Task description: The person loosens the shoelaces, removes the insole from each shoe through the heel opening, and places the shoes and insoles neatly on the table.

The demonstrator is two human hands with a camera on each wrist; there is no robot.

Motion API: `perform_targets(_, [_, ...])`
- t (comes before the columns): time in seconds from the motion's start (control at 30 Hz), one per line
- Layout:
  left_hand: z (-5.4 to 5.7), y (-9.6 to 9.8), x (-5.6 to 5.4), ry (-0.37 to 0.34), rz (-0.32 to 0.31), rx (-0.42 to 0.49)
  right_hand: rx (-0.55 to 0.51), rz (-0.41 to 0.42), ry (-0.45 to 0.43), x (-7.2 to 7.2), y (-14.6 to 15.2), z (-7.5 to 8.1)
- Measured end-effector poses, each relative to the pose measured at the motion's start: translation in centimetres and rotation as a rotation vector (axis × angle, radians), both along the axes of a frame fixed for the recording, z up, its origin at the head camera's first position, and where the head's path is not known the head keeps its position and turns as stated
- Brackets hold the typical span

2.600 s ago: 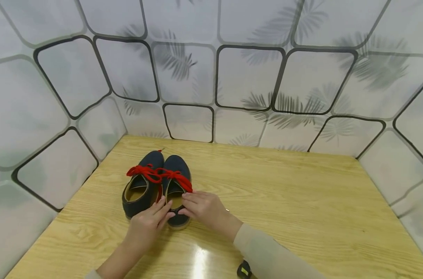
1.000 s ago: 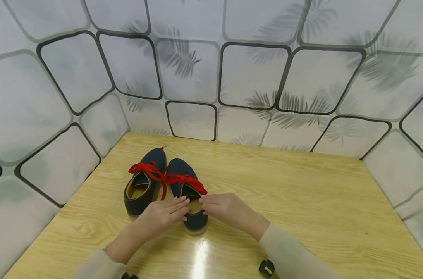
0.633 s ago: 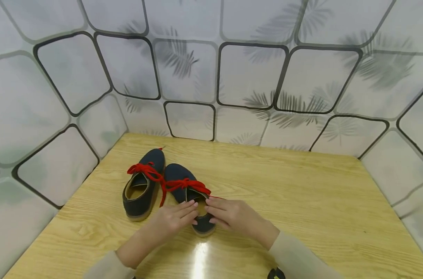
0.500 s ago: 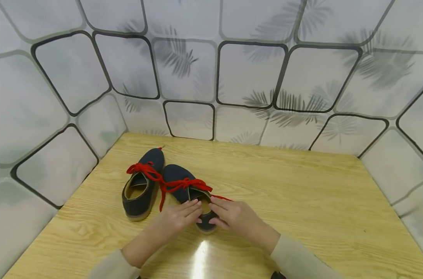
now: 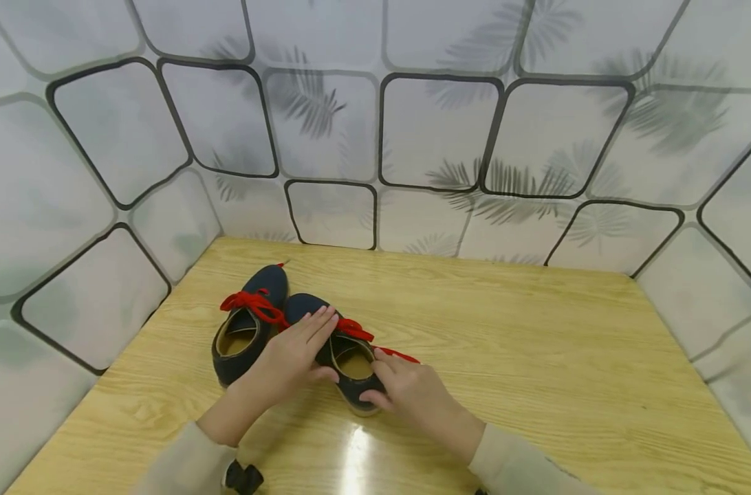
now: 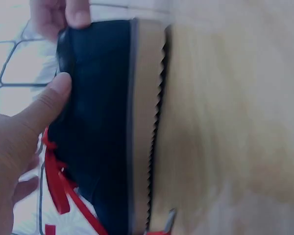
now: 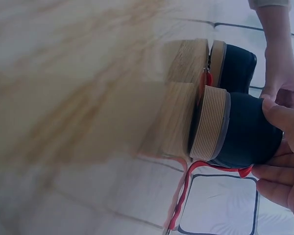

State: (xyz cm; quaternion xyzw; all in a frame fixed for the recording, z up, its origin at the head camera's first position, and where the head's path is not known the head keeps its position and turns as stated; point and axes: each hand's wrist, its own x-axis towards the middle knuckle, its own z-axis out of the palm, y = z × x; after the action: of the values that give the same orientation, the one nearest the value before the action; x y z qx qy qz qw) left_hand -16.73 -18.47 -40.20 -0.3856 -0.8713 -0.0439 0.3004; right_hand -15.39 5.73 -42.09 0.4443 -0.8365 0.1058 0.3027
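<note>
A pair of navy shoes with red laces stands on the wooden table, both toes pointing away. The right-hand shoe (image 5: 358, 393) is turned at an angle, its toe close beside the left-hand shoe (image 5: 230, 368). My left hand (image 5: 291, 357) reaches over the angled shoe with straight fingers lying across its lace area; the thumb touches the collar in the left wrist view. My right hand (image 5: 421, 399) holds this shoe at the back, thumb at the heel and fingers along the opening's right side. The red laces (image 5: 353, 328) are partly hidden under the left hand.
The table (image 5: 536, 357) extends to the right of the shoes. Patterned wall covering (image 5: 443, 130) rises behind it and at both sides. A dark strap-like piece (image 5: 242, 476) shows by the left sleeve.
The right-hand shoe has slid rightward from its mate, its heel swinging right. Most recently my left hand has moved from the collar forward over the laces, while my right hand stays at the heel.
</note>
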Motion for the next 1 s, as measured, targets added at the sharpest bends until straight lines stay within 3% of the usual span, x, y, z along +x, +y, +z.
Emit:
perform_targets(0.2, [0.8, -0.7, -1.1, -0.322, 0.222, -0.098, 0.005, 0.007, -0.015, -0.1, 0.1, 0.0])
perform_targets(0.33, [1.0, -1.1, -2.0, -0.448, 0.258, -0.135, 0.016, 0.007, -0.024, -0.1, 0.2, 0.1])
perform_targets(0.63, [1.1, -1.3, -3.5, -0.532, 0.162, -0.145, 0.036, -0.003, -0.021, 0.0, 1.0, 0.2])
perform_targets(1.0, [0.1, 0.1, -3.0, -0.523, 0.148, -0.166, 0.033, 0.02, -0.037, 0.0, 3.2, 0.3])
